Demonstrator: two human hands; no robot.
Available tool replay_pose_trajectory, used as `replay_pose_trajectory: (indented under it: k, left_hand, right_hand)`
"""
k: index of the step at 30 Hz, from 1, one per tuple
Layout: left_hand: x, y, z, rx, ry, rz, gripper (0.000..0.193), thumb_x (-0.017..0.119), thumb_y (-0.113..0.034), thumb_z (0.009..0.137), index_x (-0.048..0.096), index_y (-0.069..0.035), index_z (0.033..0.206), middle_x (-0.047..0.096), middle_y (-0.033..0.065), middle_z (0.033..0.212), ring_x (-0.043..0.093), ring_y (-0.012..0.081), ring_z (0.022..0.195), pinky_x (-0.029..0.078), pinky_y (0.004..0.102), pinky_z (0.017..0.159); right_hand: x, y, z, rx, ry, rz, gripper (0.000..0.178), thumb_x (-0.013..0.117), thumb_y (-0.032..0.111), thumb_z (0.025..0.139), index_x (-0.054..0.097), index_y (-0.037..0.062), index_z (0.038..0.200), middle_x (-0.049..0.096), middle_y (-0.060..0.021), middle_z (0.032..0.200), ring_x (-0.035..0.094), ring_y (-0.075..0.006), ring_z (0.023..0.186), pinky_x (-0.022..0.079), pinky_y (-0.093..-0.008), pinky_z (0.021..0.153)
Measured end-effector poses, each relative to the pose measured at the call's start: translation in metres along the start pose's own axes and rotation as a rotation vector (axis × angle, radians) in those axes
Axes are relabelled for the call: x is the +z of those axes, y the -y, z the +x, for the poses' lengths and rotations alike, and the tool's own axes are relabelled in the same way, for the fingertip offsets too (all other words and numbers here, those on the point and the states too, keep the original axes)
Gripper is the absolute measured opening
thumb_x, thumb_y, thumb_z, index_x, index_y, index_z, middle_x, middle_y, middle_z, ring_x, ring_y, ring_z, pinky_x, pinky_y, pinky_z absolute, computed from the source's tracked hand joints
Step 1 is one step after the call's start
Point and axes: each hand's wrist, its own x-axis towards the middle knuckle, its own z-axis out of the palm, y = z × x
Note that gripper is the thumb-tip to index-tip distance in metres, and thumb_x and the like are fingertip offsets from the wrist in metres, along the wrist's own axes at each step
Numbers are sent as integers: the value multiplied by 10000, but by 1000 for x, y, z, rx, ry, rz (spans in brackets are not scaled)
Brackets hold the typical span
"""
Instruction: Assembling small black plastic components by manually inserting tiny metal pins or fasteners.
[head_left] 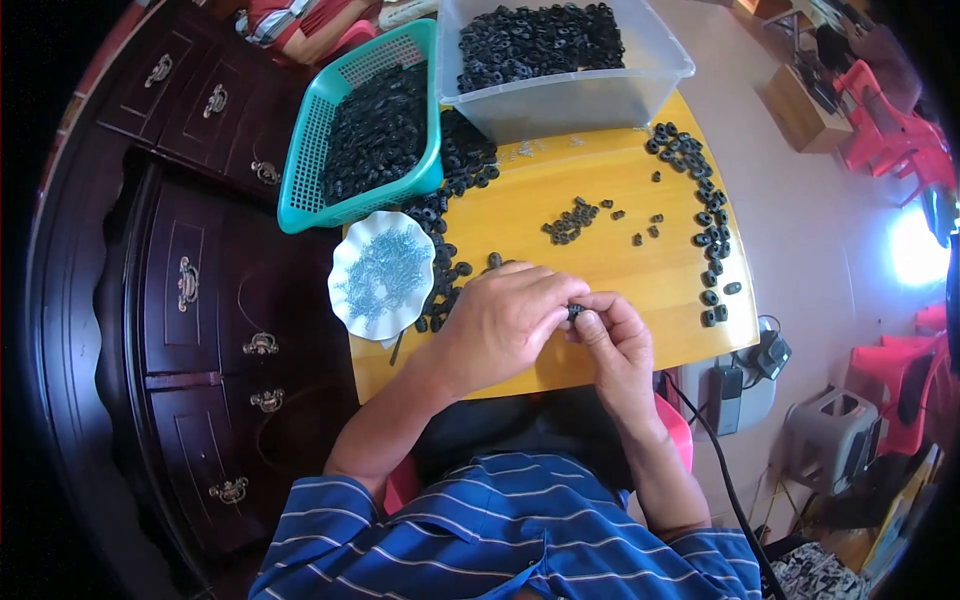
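Above the front part of the yellow table, my left hand (505, 312) and my right hand (622, 342) meet, fingertips pinched around a small black plastic cord lock piece (574, 311). Both hands are closed on it, and the fingers hide much of it. Beyond my hands lies a small pile of little dark plastic pieces (572, 222), a few scattered beside it. To the left is a scalloped white dish (345, 254) with many tiny, thin, pale metal springs (388, 270). Black rounded pieces (440, 290) are heaped along the table's left side.
A green mesh basket (432, 165) and a translucent plastic bin (570, 112), both full of black pieces, stand at the table's far end. A row of black pieces (712, 240) lines the right edge. A dark wooden cabinet (190, 345) flanks the left; a grey stool (832, 432) stands right.
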Motion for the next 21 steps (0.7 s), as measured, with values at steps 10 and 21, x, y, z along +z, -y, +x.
replay_pose_trajectory:
  k: [10,21]
  left_hand:
    - [-11,19,8,-211,213,-594,203,744,-24,829,695,-23,1025,671,5,752,622,54,662,480,213,623]
    - [89,37,53,-119,68,54,356,718,-221,839,673,-98,1170,674,114,1056,685,312,872,562,423,752]
  right_hand:
    - [-8,5,2,106,211,287,187,547,144,1031,606,15,1153,674,-38,968,613,-94,877,488,-235,837]
    - [-20,12,-2,187,482,472,233,592,196,1012,615,16,1158,686,-66,951,633,-131,882,500,-278,858]
